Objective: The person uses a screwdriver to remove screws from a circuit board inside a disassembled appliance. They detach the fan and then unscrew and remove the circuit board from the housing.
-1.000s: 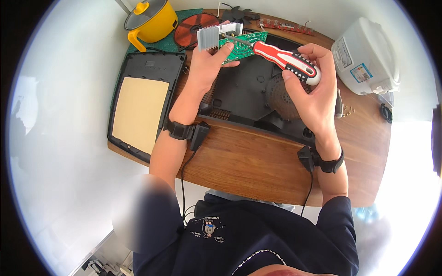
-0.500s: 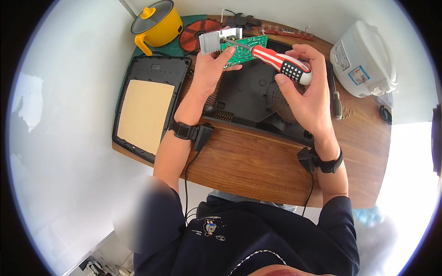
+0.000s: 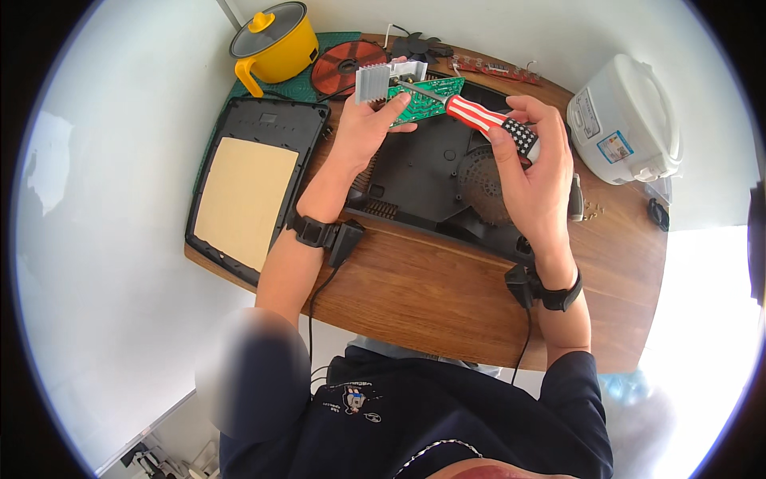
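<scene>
My left hand (image 3: 369, 128) is closed on a green circuit board (image 3: 431, 102), its thumb lying over the near face. A silver finned heat sink (image 3: 373, 83) is fixed at the board's left end. In my right hand (image 3: 538, 164) I grip a screwdriver (image 3: 477, 114) with a red-and-white striped handle and a dark, star-patterned butt. Its shaft points left, and the tip reaches the area beside the heat sink; the exact contact point is too small to make out. Below both hands lies a black plastic housing (image 3: 415, 172) with a round vent grille.
At the left lies a black-framed panel (image 3: 247, 195) with a tan sheet. A yellow pot (image 3: 279, 48), a red-brown coil disc (image 3: 347, 67), a black fan (image 3: 419, 46) and a red circuit strip (image 3: 495, 69) line the back. A white rice cooker (image 3: 622, 120) stands right, near small screws (image 3: 592, 211).
The view has shifted slightly. My right fingers have changed position on the screwdriver handle, which looks turned, showing more of its striped side. Its tip stays by the heat sink.
</scene>
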Motion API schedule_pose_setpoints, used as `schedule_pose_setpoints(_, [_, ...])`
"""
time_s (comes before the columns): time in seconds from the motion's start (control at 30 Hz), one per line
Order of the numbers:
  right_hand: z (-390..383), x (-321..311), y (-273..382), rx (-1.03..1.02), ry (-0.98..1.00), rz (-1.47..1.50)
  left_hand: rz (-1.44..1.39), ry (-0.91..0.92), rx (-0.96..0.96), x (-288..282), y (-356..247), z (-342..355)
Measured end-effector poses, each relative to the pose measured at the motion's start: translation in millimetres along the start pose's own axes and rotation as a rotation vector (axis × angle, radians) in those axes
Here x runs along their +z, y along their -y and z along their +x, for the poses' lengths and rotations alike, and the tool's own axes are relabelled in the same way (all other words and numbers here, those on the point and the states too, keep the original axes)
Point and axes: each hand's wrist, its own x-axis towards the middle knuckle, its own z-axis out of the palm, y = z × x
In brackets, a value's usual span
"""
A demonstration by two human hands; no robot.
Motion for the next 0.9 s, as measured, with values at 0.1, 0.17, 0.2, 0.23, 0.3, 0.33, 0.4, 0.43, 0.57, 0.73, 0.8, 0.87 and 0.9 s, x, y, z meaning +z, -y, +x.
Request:
schedule_pose_setpoints(0.1, [4.0,0.9,-7.8,-0.25,-0.009,0.066,-0.003,0.01,-0.004,-1.6,0.4,0.2])
schedule_pose_setpoints(0.17, [4.6,0.0,-9.6,-0.252,0.011,0.086,-0.005,0.011,0.0,-1.5,0.7,0.0])
schedule_pose_setpoints(0.2, [4.7,-0.1,-10.0,-0.252,0.021,0.097,-0.003,0.008,0.012,-0.1,0.3,-0.6])
schedule_pose_setpoints(0.23, [4.2,1.4,-9.4,-0.216,-0.001,0.099,-0.001,0.005,0.023,0.6,0.3,-0.9])
schedule_pose_setpoints(0.3, [2.4,6.0,-6.7,-0.145,-0.047,0.104,-0.008,0.008,-0.001,-1.7,0.9,-0.6])
schedule_pose_setpoints(0.33, [0.9,4.2,-3.1,-0.05,-0.023,0.091,-0.012,0.01,-0.014,-2.8,1.1,-0.3])
schedule_pose_setpoints(0.4, [-2.5,-2.3,4.8,0.141,0.029,0.062,-0.017,0.009,-0.005,-2.4,0.1,-0.1])
schedule_pose_setpoints(0.43, [-2.0,-4.7,1.4,0.177,0.091,0.013,-0.019,0.008,0.0,-2.1,-0.2,-0.2])
schedule_pose_setpoints(0.57, [0.2,-4.9,-2.0,0.029,0.048,0.013,-0.006,0.008,0.017,-1.0,0.7,-1.0])
schedule_pose_setpoints(0.73, [-0.7,-3.8,-3.4,0.065,0.057,0.192,0.021,-0.001,0.024,-1.7,4.1,-0.3])
schedule_pose_setpoints(0.8, [-0.7,-4.8,-2.9,0.154,0.089,0.199,0.002,-0.015,0.017,-0.5,2.8,-0.3])
schedule_pose_setpoints(0.87, [-0.2,-7.0,0.1,0.251,0.133,0.178,-0.007,-0.024,0.003,-1.8,3.7,0.0])
schedule_pose_setpoints(0.9, [0.6,-9.1,3.7,0.302,0.16,0.154,-0.006,-0.027,-0.008,-4.5,6.0,0.9])
